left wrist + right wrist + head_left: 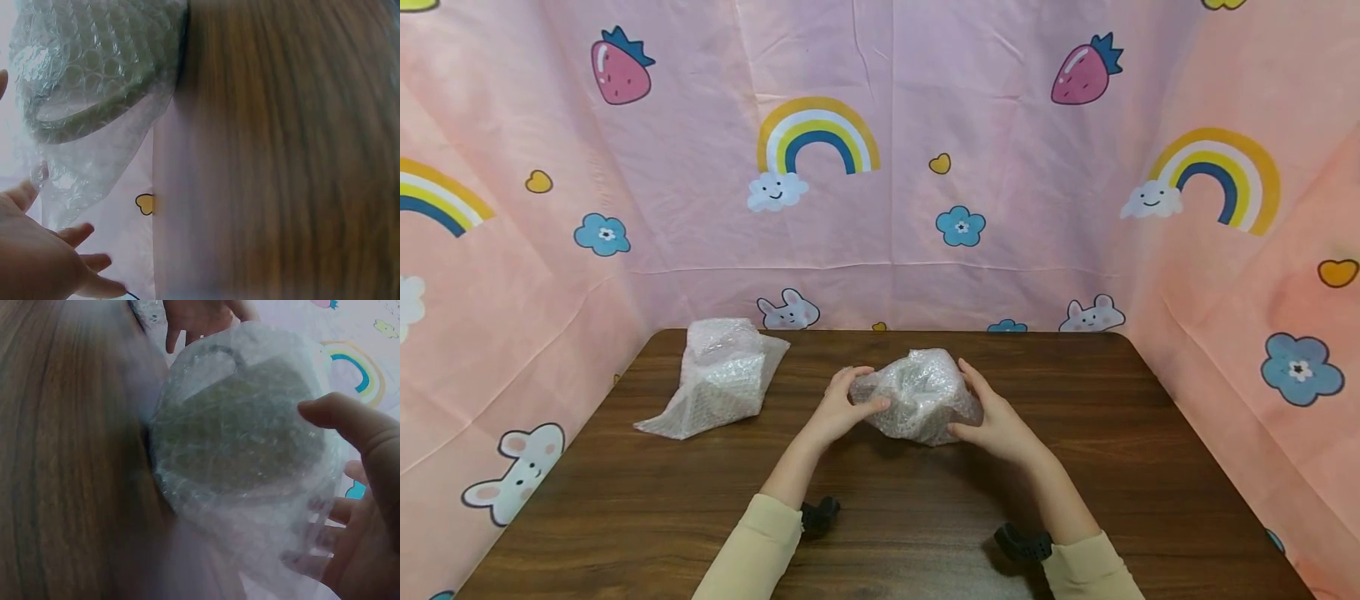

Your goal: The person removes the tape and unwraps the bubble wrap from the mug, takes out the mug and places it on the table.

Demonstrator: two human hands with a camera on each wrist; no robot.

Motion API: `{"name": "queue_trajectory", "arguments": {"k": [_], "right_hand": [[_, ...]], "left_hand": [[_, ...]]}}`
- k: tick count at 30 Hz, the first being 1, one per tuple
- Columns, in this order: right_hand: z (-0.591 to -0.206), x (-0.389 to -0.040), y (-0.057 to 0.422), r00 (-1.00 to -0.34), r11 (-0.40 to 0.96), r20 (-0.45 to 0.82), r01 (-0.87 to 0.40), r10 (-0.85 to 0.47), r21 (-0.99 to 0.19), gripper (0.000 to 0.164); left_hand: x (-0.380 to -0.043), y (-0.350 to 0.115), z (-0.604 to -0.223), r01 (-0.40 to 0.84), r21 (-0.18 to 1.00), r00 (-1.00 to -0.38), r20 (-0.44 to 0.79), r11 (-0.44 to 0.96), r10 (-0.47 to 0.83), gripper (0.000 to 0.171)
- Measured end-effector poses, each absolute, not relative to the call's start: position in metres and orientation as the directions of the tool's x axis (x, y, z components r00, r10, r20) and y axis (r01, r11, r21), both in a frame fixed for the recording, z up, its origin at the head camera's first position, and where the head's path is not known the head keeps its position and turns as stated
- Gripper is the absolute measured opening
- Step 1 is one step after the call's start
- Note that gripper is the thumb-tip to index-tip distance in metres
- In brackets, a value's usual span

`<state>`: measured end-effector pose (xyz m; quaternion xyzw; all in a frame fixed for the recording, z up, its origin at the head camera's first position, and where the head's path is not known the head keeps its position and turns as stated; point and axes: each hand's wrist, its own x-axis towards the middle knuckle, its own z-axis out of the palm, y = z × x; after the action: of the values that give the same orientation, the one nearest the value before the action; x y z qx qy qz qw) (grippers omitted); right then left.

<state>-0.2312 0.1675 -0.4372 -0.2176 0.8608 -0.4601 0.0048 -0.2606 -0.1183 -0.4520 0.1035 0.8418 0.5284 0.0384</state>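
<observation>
A cup in bubble wrap (pixel 917 396) sits near the middle of the wooden table. Through the wrap its greenish body (pixel 250 428) and curved handle (pixel 100 119) show. At its left side my left hand (pixel 841 408) has fingers spread, one of them at the loose corner of the wrap (pixel 75 194). My right hand (pixel 1000 421) holds the other side, with the thumb (pixel 344 415) in front and the fingers (pixel 340 512) behind the loose wrap. Whether the thumb presses on the wrap is hard to tell.
A second bubble-wrapped bundle (pixel 722 375) lies at the table's back left; its contents are hidden. Printed cloth (pixel 895 200) hangs behind and along both sides of the dark wooden table (pixel 895 525). A dark band (pixel 1026 542) circles each wrist.
</observation>
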Motion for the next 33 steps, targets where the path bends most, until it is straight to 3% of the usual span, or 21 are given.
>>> {"name": "queue_trajectory", "arguments": {"k": [7, 14, 18, 26, 33], "right_hand": [[-0.421, -0.228, 0.162, -0.867, 0.508, 0.322, -0.486, -0.380, -0.711, 0.073], [-0.406, -0.228, 0.153, -0.813, 0.467, 0.451, -0.581, -0.369, -0.666, 0.051], [-0.401, -0.230, 0.148, -0.756, 0.484, 0.516, -0.654, -0.402, -0.581, 0.041], [-0.393, -0.239, 0.129, -0.658, 0.559, 0.529, -0.746, -0.536, -0.361, 0.032], [-0.394, -0.242, 0.119, -0.659, 0.601, 0.489, -0.742, -0.571, -0.298, 0.028]], "left_hand": [[-0.260, -0.121, -0.442, 0.213, 0.834, -0.970, 0.116, 0.510, 0.214, 0.071], [-0.264, -0.127, -0.433, 0.288, 0.812, -0.950, 0.178, 0.508, 0.255, 0.056], [-0.267, -0.128, -0.427, 0.322, 0.818, -0.936, 0.198, 0.477, 0.292, 0.049], [-0.278, -0.121, -0.423, 0.325, 0.839, -0.922, 0.177, 0.437, 0.345, 0.050], [-0.282, -0.116, -0.429, 0.347, 0.848, -0.905, 0.192, 0.400, 0.379, 0.049]]}}
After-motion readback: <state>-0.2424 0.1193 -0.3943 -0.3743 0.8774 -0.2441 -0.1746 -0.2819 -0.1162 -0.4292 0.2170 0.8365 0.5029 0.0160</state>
